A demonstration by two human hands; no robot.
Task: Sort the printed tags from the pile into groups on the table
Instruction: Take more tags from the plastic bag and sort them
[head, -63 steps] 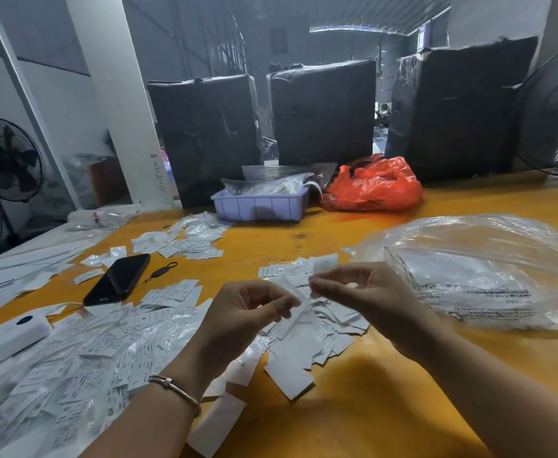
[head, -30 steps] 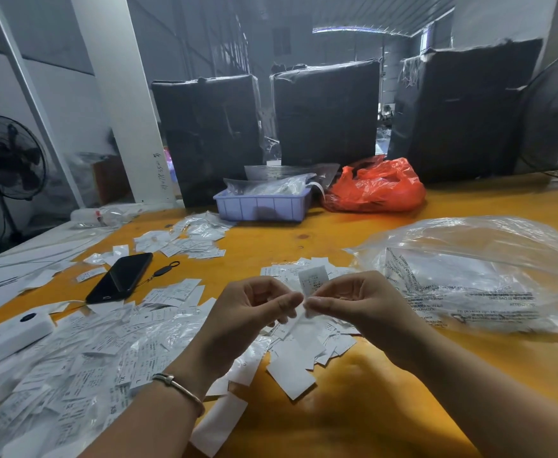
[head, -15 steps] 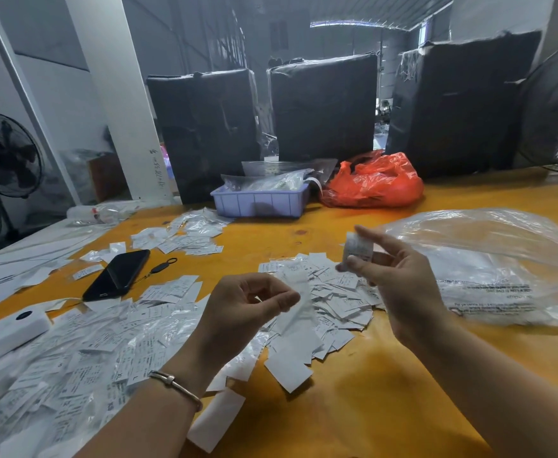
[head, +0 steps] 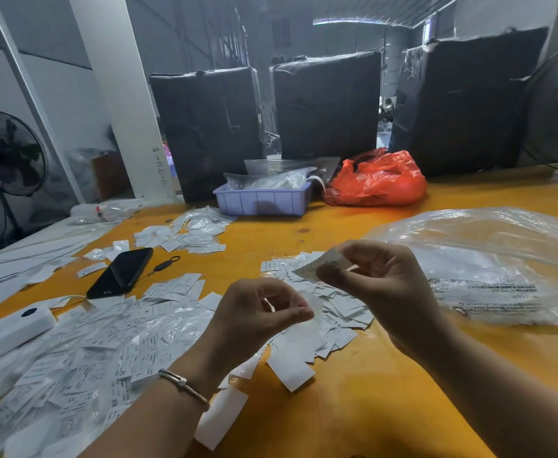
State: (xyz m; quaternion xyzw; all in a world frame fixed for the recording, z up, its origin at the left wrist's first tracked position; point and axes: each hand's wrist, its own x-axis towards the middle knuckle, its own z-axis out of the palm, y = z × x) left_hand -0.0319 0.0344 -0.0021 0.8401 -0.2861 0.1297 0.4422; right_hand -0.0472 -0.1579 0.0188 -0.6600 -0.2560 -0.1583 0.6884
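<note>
My right hand (head: 383, 285) is raised over the orange table (head: 353, 408) and pinches one small printed tag (head: 320, 265) between thumb and fingertips. My left hand (head: 257, 315) hovers lower, to its left; its thumb and forefinger pinch a white paper strip (head: 299, 352) that hangs down to the table. Beneath both hands lies a loose heap of white tags (head: 340, 305). A larger pile of tags in clear sleeves (head: 89, 352) spreads over the near left. Smaller groups of tags lie by the phone (head: 175, 287) and further back (head: 188, 234).
A black phone (head: 120, 272) and a white device (head: 9, 328) lie on the left. A big clear plastic bag (head: 489, 259) fills the right. At the back stand a purple tray (head: 261, 201), a red bag (head: 376, 181) and black wrapped boxes (head: 327, 104).
My right hand took a tag from the strip at my left fingers and lifted it up and to the right. It has since tilted the tag and come back slightly. My left hand stayed put.
</note>
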